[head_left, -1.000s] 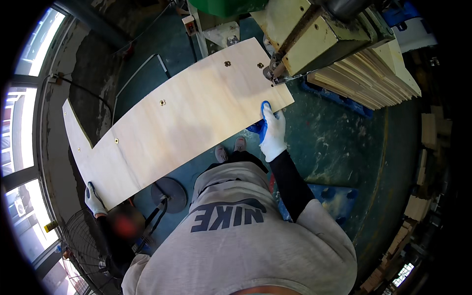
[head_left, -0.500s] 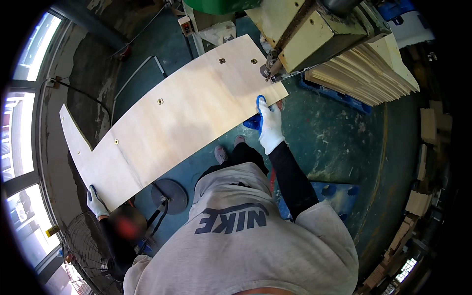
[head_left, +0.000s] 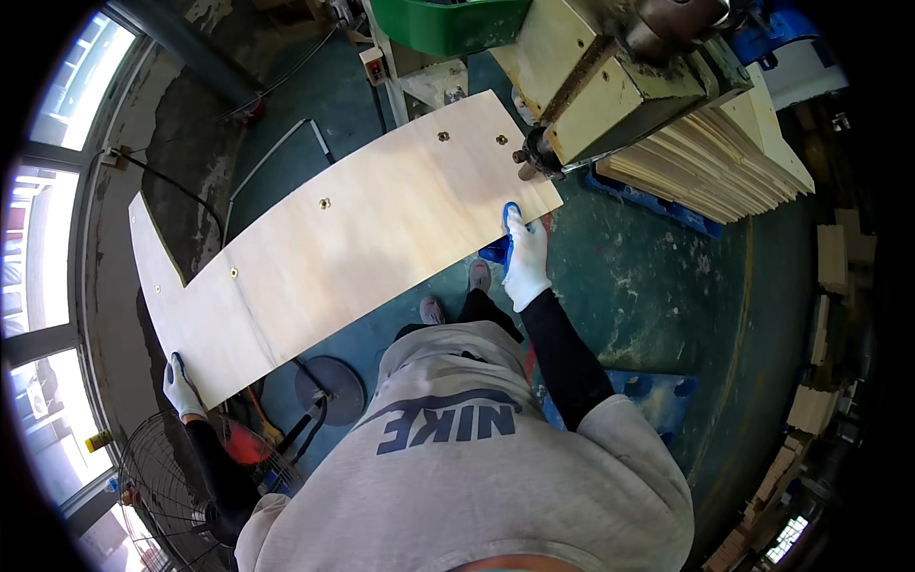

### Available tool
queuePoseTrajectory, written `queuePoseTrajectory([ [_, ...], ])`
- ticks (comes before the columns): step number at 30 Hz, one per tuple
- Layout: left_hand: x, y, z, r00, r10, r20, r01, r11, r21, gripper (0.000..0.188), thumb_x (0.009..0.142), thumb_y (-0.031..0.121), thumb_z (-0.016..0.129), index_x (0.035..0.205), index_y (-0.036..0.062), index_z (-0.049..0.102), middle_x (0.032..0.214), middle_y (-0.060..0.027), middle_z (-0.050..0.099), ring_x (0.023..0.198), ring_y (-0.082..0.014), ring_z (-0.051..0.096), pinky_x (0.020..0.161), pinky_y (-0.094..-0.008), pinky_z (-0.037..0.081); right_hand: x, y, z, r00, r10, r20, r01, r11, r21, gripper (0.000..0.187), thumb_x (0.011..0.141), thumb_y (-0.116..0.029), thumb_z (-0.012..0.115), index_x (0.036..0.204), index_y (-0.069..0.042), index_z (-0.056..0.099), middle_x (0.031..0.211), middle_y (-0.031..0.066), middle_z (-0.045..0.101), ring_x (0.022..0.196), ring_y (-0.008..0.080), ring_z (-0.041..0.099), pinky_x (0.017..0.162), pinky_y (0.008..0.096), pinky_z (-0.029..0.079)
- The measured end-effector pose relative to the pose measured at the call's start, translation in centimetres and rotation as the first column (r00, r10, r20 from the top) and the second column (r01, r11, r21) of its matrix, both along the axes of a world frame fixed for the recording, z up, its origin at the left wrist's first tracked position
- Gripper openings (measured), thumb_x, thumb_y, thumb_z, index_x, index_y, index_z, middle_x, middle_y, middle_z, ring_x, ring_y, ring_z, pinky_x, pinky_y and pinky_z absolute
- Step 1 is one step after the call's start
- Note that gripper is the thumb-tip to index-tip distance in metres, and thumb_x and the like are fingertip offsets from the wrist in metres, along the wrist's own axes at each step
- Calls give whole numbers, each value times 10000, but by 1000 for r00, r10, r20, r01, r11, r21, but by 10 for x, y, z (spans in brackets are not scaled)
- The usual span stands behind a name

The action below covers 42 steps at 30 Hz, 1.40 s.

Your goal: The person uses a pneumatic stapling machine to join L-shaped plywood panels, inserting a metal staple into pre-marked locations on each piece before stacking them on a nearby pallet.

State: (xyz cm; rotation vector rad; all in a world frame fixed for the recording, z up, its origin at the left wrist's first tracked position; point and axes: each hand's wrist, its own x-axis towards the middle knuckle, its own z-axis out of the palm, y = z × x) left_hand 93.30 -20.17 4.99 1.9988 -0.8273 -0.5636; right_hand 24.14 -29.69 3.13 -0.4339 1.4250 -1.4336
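Observation:
A long, pale plywood panel (head_left: 372, 250), with a notch on its left and a curved far edge, spans the space before me. Several small brass-coloured metal inserts (head_left: 325, 204) are set in its face. My right hand (head_left: 526, 259), in a white and blue glove, grips its near edge toward the right end, thumb on top. At the lower left corner my gloved left hand (head_left: 179, 383) is closed on the edge, its fingers partly hidden beneath. The panel's right end lies under the dark metal head (head_left: 539, 153) of a yellowish machine (head_left: 600, 114); whether they touch I cannot tell.
Stacked plywood panels (head_left: 701, 153) stand on a blue pallet (head_left: 658, 202) at the right. A green bin (head_left: 448, 27) is at the back. Near my left arm is a wire-caged fan (head_left: 157, 477); a round dark base (head_left: 329, 389) rests on the floor. Another blue pallet (head_left: 648, 396) lies right.
The panel has shifted slightly toward me and right in the picture, both hands still holding it. The view has also moved a little, and the machine's head looks different at its tip.

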Motion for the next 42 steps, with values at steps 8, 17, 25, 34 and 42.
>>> queuePoseTrajectory([
  [8,8,43,36,999,13,53,-13,1000,-6,347,1027,290,633,1132,-31,715,910,12,666,766,-67,536,680,-232,447,-8,35,11,955,47,293,-2,989,-150,361,1001,-199,638,1311,-40,545,1205,59,635,1047,152,653,861,331,580],
  [17,-150,73,93,939,-333,-89,343,883,321,303,1021,286,610,797,100,528,717,84,417,642,-32,367,547,-247,320,-123,180,3,893,-141,426,261,936,-236,572,1019,-342,539,1462,2,428,1433,145,533,1316,290,538,1115,449,431],
  [25,-483,118,-69,820,-355,-449,518,794,317,421,961,344,721,994,-64,625,876,-58,667,749,-101,597,621,-270,484,-149,217,-34,930,-178,322,246,952,-184,900,860,12,714,1581,-88,184,1406,99,475,1269,204,511,1067,361,431],
  [34,-733,64,-12,501,-738,-452,849,319,421,345,970,306,687,839,-9,634,675,-54,637,608,-122,610,571,-308,482,-356,203,-5,919,-340,201,390,863,-322,540,850,72,622,1362,-8,472,1254,154,618,1134,253,651,981,361,541],
  [42,-986,-125,6,295,-781,550,955,235,-178,486,868,216,756,1255,-27,593,1292,-241,585,1183,-419,575,977,-455,486,-567,95,56,982,-168,86,189,880,-437,507,828,50,654,1322,31,538,1195,143,669,1057,204,681,909,307,552],
])
